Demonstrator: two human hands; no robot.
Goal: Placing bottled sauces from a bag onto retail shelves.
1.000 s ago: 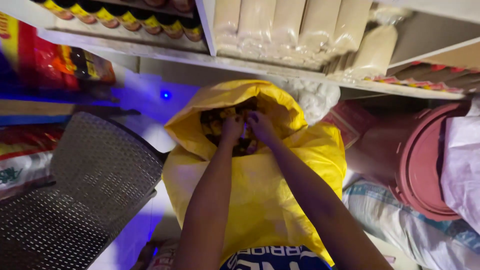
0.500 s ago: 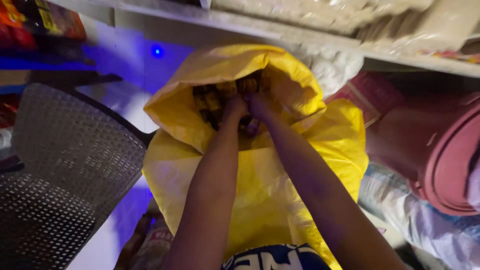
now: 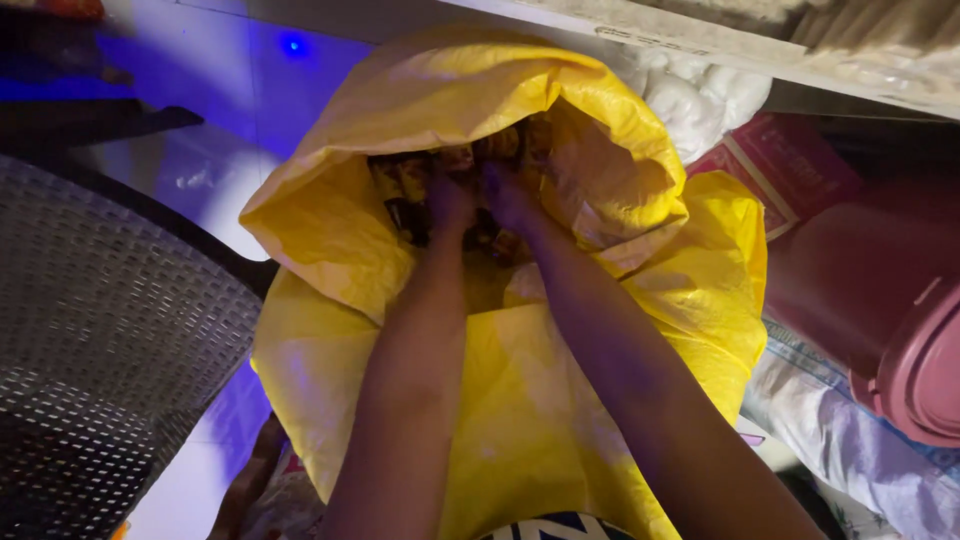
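Nearest, two bare forearms rise from the bottom edge and converge at the mouth of a large yellow plastic bag (image 3: 520, 420); the bag stands upright in the middle of the view, its thin film crinkled, glossy and faintly translucent, its top rolled outward into a thick, soft collar; a strip of blue and white print shows at its lower edge. Inside the mouth lies a heap of small brown and gold wrapped packets (image 3: 420, 185), shiny and crumpled; the left hand (image 3: 450, 200) and the right hand (image 3: 510, 195) are both plunged among them, side by side and almost touching; their fingers are buried in the packets, so I cannot tell whether either hand is closed on anything. Left of the bag sits a dark perforated chair seat (image 3: 100, 340), a curved mesh of small regular holes; right of it lie a white woven sack (image 3: 860, 440) and a smooth maroon plastic tub (image 3: 880, 300), with a red carton (image 3: 780, 170) behind; farther back a lumpy white bag (image 3: 700, 95) rests under a pale shelf edge (image 3: 700, 45); a small blue light (image 3: 292, 44) glows on the wall.
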